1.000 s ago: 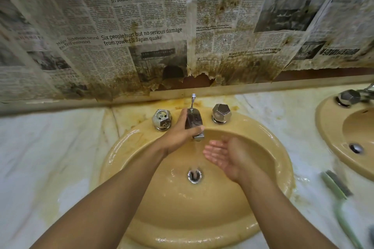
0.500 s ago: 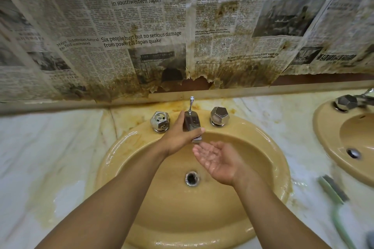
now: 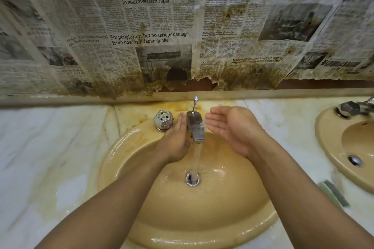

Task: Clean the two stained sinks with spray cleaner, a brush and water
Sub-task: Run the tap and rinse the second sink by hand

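Wet yellow sink (image 3: 113,157) at centre, water (image 3: 196,157) streaming from chrome spout (image 3: 195,125) into drain (image 3: 192,178). Left hand (image 3: 178,137) flat against spout's left side, fingers straight and together. Right hand (image 3: 232,127) cupped palm-up right of spout, fingers together. Second sink (image 3: 327,143) at right edge, green brush (image 3: 334,193) lower right
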### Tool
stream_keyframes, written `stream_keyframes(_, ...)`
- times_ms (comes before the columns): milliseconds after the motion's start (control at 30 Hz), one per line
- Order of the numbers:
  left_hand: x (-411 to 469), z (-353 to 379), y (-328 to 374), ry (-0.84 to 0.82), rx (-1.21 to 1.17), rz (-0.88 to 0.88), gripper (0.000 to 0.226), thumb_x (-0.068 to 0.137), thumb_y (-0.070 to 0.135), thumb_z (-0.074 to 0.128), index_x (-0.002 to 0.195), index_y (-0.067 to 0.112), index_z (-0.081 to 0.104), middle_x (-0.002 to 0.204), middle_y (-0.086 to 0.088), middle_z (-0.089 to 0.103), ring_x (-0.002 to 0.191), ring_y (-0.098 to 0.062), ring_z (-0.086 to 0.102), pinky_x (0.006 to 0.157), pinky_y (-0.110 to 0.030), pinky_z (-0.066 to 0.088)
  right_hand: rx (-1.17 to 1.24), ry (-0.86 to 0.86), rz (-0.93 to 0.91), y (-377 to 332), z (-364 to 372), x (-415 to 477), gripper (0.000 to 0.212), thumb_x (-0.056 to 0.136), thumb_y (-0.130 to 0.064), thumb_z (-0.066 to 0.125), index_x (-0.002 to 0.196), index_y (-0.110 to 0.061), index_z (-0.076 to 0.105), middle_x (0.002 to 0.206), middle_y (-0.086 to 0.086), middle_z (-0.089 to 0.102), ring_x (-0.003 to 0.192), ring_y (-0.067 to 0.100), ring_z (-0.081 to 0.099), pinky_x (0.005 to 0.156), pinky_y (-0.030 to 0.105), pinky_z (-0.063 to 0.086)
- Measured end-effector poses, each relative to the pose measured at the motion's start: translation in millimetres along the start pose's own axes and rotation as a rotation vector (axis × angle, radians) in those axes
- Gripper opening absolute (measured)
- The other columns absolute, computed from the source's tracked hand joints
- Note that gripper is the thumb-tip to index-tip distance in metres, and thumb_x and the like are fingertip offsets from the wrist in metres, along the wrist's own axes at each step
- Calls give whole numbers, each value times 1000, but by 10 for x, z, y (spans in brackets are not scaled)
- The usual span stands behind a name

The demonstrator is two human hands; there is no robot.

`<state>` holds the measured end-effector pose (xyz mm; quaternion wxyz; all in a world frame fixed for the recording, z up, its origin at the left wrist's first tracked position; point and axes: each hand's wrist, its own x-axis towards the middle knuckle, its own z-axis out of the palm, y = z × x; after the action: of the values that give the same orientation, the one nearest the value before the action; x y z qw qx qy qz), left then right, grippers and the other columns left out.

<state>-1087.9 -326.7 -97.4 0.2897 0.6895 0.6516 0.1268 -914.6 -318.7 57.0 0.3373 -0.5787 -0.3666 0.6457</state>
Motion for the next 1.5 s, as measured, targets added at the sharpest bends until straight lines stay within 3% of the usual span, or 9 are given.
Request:
stream_keyframes(233,13,-134,-27,76,-153,69,90,94,-10,42,168,24,6,175,5,6,160,-14,12,129,-33,17,165,128,189,652,-206,203,34,108,-19,45,112,8,64,113,28,70,104,39,70,93,43,58)
stream_keyframes(367,-98,-226,-128,118,-126,199,98,82,-22,38,166,28,25,173,10,19,158,-5,15,130,-30,16,395,44,425,932,-102,300,46,111,-30,41,107,10,63,115,32,68,102,42,68,94,49,57)
stream_keyframes(467,-111,-285,-164,94,-91,304,99,77,-25,36,164,23,32,170,10,26,158,-2,15,129,-25,14,574,-8,525,1043,48,362,49,111,-33,41,111,12,62,111,32,71,101,42,71,76,50,64)
stream_keyframes(600,-62,-319,-88,90,-62,270,97,79,-22,40,164,23,29,171,7,24,159,-7,15,130,-29,17,616,18,530,1111,82,432,47,110,-28,42,125,12,61,93,27,75,73,37,77,59,43,64)
stream_keyframes(800,-147,-326,-21,50,-43,369,104,73,-25,40,164,24,31,169,14,23,158,-3,7,126,-21,12,586,55,502,1083,-36,375,44,110,-23,40,103,12,66,91,29,74,71,40,76,62,48,63)
stream_keyframes(933,-68,-321,70,90,-65,237,102,79,-23,40,166,27,24,172,12,18,159,-7,8,129,-30,15,602,10,502,1029,-15,302,42,109,-20,41,113,17,62,95,35,72,74,45,75,69,54,60)
stream_keyframes(1133,-177,-272,-4,83,-121,203,97,79,-23,38,166,19,25,172,8,19,158,-3,11,125,-14,7,526,-12,455,719,-184,172,39,107,-16,39,116,15,62,94,32,73,71,40,76,63,46,64)
stream_keyframes(1300,-111,-94,47,30,6,4,94,92,-9,41,165,14,-15,173,-3,-19,161,-16,-10,129,-28,1,330,24,206,227,-186,133,36,108,-14,41,109,13,63,101,32,73,90,42,76,84,46,63)
stream_keyframes(1500,-51,97,158,138,158,-73,94,93,-2,47,164,6,-13,173,-9,-17,161,-22,-9,130,-34,3,72,-19,32,-42,91,270,27,108,-11,46,119,8,61,118,25,68,111,35,68,103,45,55)
